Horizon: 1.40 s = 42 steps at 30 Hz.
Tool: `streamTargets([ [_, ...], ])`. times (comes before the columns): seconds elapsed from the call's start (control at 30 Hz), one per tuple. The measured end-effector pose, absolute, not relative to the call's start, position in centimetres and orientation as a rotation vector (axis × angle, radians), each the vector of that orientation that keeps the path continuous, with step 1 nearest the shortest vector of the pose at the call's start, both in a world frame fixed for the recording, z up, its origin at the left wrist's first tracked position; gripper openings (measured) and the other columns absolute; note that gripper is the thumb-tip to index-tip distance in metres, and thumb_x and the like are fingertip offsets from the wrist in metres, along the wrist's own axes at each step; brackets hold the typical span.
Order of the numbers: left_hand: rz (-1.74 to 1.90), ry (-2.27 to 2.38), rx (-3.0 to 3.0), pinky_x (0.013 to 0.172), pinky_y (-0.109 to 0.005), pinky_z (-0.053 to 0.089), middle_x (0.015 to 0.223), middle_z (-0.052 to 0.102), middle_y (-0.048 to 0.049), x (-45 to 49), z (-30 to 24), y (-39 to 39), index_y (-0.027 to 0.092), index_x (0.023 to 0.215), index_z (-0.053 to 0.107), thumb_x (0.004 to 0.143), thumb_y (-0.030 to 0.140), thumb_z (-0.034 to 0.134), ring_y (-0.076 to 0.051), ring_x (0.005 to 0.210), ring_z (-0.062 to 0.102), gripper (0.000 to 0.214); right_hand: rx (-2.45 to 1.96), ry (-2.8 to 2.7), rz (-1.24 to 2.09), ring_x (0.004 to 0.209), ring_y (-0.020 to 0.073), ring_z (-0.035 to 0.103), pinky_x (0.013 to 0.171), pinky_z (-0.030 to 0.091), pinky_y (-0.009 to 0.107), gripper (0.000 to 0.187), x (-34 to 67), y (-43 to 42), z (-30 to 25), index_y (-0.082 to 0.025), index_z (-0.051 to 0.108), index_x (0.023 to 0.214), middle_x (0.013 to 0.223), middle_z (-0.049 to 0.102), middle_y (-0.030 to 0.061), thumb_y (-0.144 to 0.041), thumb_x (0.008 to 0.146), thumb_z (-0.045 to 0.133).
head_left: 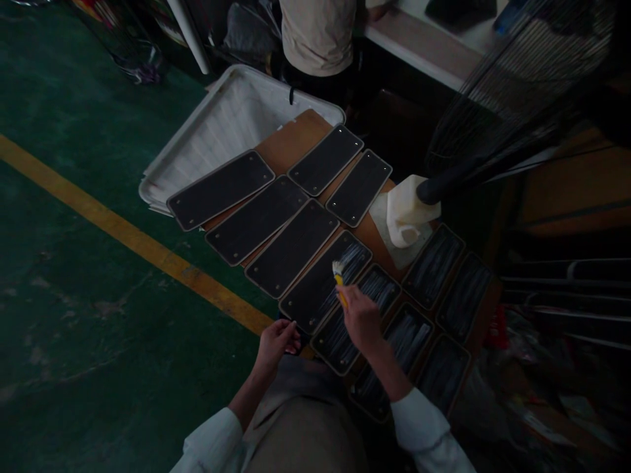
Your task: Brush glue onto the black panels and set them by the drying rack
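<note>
My right hand (362, 318) is closed around the yellow handle of a small paintbrush (339, 279). Its pale bristles are over a dark rectangular panel (323, 282) with rounded corners, a light border and small holes at the corners. Whitish streaks mark the far end of this panel and a patch near its near end. My left hand (279, 340) is at the panel's near edge, thumb and fingers pinched on it. Streaked panels (407, 332) lie to the right; on the left, plain dark panels (290, 246) show no streaks.
The panels rest on a brown board (290, 141). A white jug (409, 203) stands at its far right side, near a fan (522, 85). Behind is a large white bin (207, 131). Another person (318, 36) is beyond it. A yellow line (148, 246) crosses the green floor.
</note>
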<state>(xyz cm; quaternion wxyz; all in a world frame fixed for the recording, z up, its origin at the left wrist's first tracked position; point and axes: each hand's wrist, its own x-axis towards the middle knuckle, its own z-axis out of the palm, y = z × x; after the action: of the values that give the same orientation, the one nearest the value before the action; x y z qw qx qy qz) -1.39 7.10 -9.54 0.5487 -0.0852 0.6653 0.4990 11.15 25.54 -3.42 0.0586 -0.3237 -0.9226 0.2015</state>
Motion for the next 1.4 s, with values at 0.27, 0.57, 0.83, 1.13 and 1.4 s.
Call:
streamTargets([
  [0.27, 1.174, 1.559, -0.187, 0.043, -0.02, 0.049, 0.059, 0.066, -0.0005, -1.8, -9.9, 6.8, 0.014, 0.076, 0.061, 0.064, 0.057, 0.077, -0.012, 0.047, 0.062, 0.048, -0.942, -2.547, 1.272, 0.088, 0.0156, 0.066, 0.078, 0.053, 0.026, 0.022, 12.9, 18.2, -0.1, -0.022, 0.058, 0.117, 0.1, 0.068, 0.0044, -0.023, 0.1, 0.044],
  [0.57, 1.141, 1.571, -0.144, 0.04, -0.02, 0.048, 0.057, 0.065, 0.0008, -1.8, -10.2, 6.7, 0.015, 0.077, 0.059, 0.067, 0.058, 0.074, -0.012, 0.044, 0.061, 0.046, -1.147, -2.511, 0.538, 0.094, 0.0203, 0.065, 0.082, 0.05, 0.031, 0.027, 10.0, 31.8, -3.4, -0.018, 0.061, 0.116, 0.104, 0.068, 0.0087, -0.03, 0.101, 0.042],
  [0.83, 1.136, 1.583, -0.139, 0.04, -0.02, 0.046, 0.052, 0.063, 0.0015, -2.3, -9.9, 6.8, 0.016, 0.074, 0.057, 0.065, 0.055, 0.073, -0.012, 0.042, 0.059, 0.043, -0.844, -2.8, 0.818, 0.083, 0.0196, 0.065, 0.074, 0.048, 0.031, 0.025, 9.9, 19.2, -2.6, -0.018, 0.059, 0.118, 0.093, 0.069, 0.0067, -0.018, 0.1, 0.041],
  [1.13, 1.141, 1.566, -0.153, 0.038, -0.02, 0.046, 0.053, 0.063, 0.002, -2.3, -10.6, 6.7, 0.016, 0.075, 0.058, 0.061, 0.058, 0.075, -0.014, 0.043, 0.061, 0.047, -1.054, -2.425, 0.919, 0.095, 0.0171, 0.065, 0.085, 0.051, 0.028, 0.021, 10.4, 26.9, -1.2, -0.021, 0.059, 0.116, 0.104, 0.067, 0.0055, -0.026, 0.1, 0.046],
  [1.4, 1.14, 1.57, -0.105, 0.038, -0.02, 0.044, 0.051, 0.061, 0.0034, -2.5, -10.3, 6.8, 0.017, 0.071, 0.056, 0.064, 0.058, 0.073, -0.012, 0.041, 0.059, 0.045, -1.007, -2.668, 0.548, 0.094, 0.0212, 0.065, 0.082, 0.049, 0.032, 0.025, 7.3, 29.7, -4.4, -0.016, 0.06, 0.117, 0.102, 0.068, 0.0093, -0.022, 0.101, 0.042],
])
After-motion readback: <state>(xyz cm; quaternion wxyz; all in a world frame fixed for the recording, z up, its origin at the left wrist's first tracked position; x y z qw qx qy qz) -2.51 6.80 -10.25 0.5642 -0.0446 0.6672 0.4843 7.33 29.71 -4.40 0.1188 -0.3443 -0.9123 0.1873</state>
